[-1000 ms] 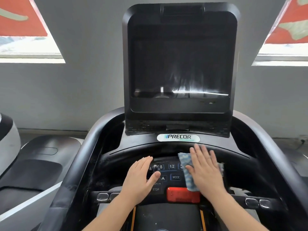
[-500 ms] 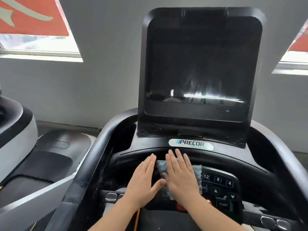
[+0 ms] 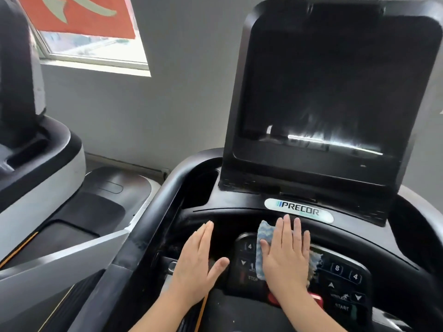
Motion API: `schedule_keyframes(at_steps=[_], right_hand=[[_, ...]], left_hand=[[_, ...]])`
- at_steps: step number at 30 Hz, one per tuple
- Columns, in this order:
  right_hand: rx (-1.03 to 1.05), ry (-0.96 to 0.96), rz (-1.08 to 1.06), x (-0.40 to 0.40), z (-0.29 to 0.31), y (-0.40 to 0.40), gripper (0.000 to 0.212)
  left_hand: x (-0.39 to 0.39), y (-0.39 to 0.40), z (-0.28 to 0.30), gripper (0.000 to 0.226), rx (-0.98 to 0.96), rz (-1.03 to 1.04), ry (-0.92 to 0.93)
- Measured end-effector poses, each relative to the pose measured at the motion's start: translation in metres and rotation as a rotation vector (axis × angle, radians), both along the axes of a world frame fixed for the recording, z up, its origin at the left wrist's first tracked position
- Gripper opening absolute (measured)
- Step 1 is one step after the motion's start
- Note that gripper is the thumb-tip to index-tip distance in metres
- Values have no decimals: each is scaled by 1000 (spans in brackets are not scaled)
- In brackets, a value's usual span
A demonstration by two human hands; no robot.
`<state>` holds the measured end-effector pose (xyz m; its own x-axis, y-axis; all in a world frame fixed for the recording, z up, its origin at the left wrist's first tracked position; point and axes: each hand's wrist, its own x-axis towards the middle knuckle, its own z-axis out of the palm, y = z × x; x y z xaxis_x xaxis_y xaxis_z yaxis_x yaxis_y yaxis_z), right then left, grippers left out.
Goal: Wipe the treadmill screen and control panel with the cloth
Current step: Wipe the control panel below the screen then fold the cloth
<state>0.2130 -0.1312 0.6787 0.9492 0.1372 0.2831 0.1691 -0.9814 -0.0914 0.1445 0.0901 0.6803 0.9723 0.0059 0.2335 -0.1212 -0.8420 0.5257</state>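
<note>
I see my right hand (image 3: pixel 286 256) lying flat, fingers straight and together, pressing the blue cloth (image 3: pixel 263 245) onto the control panel (image 3: pixel 345 281). The cloth sits under the palm, its edges showing at 9 o'clock and 3 o'clock of the hand. My left hand (image 3: pixel 199 262) rests flat and empty on the black console at 9 o'clock of the cloth, near it but apart, thumb spread toward the panel. The dark screen (image 3: pixel 323 92) stands at 12 o'clock, above the PRECOR badge (image 3: pixel 299 210). Keys marked 8 and 4 show at 3 o'clock.
</note>
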Motion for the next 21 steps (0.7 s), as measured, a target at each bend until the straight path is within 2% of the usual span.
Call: schedule_keyframes(at_steps=[4, 8, 12, 15, 18, 21], right_hand=[[-97, 63, 391, -13, -11, 64, 69], [-185, 29, 510, -1, -8, 39, 71], [-177, 29, 451, 11, 3, 0, 78], [-153, 5, 464, 15, 11, -19, 74], [-15, -29, 301, 24, 22, -56, 65], [77, -45, 113, 23, 25, -102, 68]], left_hand=[[-10, 3, -6, 84, 66, -14, -49], [3, -11, -5, 80, 124, -83, -126], [19, -36, -8, 82, 227, -174, -139], [26, -64, -11, 80, 251, -211, -158], [36, -92, -10, 80, 299, -239, -219], [54, -114, -9, 77, 394, -262, -228]])
